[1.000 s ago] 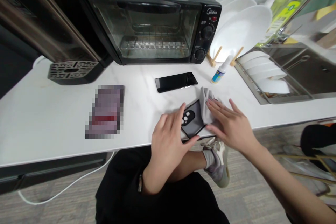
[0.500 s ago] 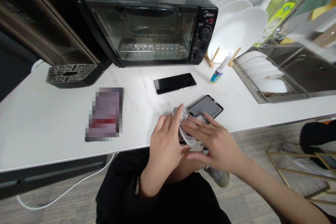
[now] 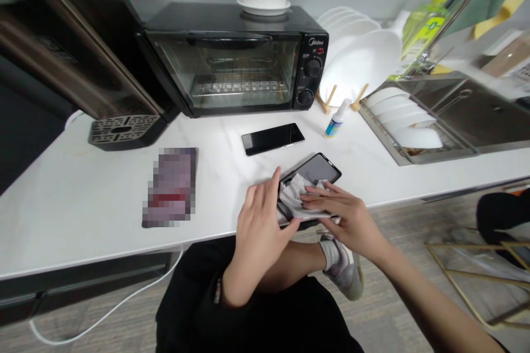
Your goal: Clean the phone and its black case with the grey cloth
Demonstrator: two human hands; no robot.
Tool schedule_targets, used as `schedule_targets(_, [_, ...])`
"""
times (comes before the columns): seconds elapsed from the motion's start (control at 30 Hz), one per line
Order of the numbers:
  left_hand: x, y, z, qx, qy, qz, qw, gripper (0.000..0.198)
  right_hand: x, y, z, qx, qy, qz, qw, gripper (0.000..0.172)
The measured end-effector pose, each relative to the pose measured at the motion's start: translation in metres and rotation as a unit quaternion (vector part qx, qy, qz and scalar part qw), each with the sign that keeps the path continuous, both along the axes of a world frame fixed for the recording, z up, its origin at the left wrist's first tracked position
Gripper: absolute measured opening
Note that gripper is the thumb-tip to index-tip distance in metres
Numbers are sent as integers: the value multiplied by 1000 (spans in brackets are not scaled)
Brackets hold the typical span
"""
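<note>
A phone case (image 3: 317,168) with a black rim and a grey inner face lies tilted at the counter's front edge. My left hand (image 3: 260,220) grips its left side, thumb at the near edge and fingers along the far side. A crumpled pale grey cloth (image 3: 293,196) covers the middle of the case. My right hand (image 3: 345,215) presses the cloth onto it, fingers on top and thumb below the near edge. Behind my hands a black phone (image 3: 273,139) lies screen up. A small spray bottle (image 3: 334,124) with a blue label stands right of the phone.
A pixelated flat item (image 3: 170,187) lies on the left. A toaster oven (image 3: 236,66) stands at the back, beside a dark machine with a drip tray (image 3: 124,129). White plates (image 3: 360,60) stand in a rack. The sink (image 3: 488,110) is on the right, with dishes in a basket.
My right hand has slid slightly right over the case. The cloth, bunched between my hands before, now lies more spread out. My left hand keeps its hold, and the view has tilted up a little.
</note>
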State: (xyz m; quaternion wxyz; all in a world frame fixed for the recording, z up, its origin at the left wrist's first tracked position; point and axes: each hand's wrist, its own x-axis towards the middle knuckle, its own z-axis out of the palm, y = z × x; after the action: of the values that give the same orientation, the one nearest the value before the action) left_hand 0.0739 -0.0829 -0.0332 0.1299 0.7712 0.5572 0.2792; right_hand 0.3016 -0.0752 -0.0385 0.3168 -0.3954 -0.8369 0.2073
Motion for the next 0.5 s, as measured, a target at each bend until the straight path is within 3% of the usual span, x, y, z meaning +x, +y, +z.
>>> schedule_targets(0.1, [-1,0,1,-18,-33,-5,999,93,13,6,5,-148,174,-44,973,13])
schedule_targets(0.2, [-2,0,1,-25,-71,27,997,85,25,11,10,-244,361,-151,887,21])
schedule_targets(0.3, [-3,1,0,-23,-107,64,992,82,37,15,16,-298,427,-210,827,27])
schedule_targets(0.4, [-3,2,-2,-6,-164,83,983,72,55,25,26,-362,389,-223,817,28])
schedule_targets(0.5, [-5,4,-4,6,-212,95,973,63,79,36,36,-302,380,-253,837,28])
